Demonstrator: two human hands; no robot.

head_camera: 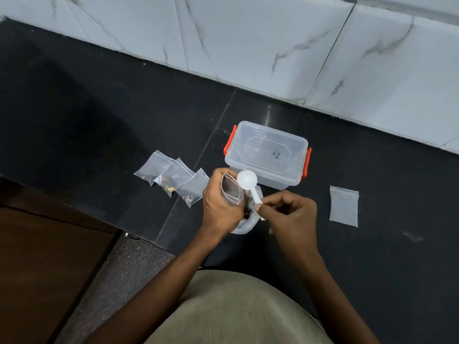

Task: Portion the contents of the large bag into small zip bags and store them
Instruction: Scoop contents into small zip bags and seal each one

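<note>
My left hand [219,202] grips a small clear zip bag [231,188] upright with its mouth held open. My right hand [290,214] pinches the handle of a white plastic scoop [247,179], whose round bowl hovers at the mouth of that bag. Under both hands stands the large clear bag [244,223], mostly hidden, with dark contents showing inside. Three small zip bags [173,177] with dark and yellowish bits lie overlapping to the left on the black counter. One flat small zip bag [344,206] lies to the right.
A clear plastic storage box [267,155] with a closed lid and orange side clips stands just behind my hands. White marble wall tiles [248,45] run along the back of the black counter [99,108]. A brown wooden surface [37,256] lies below at the left.
</note>
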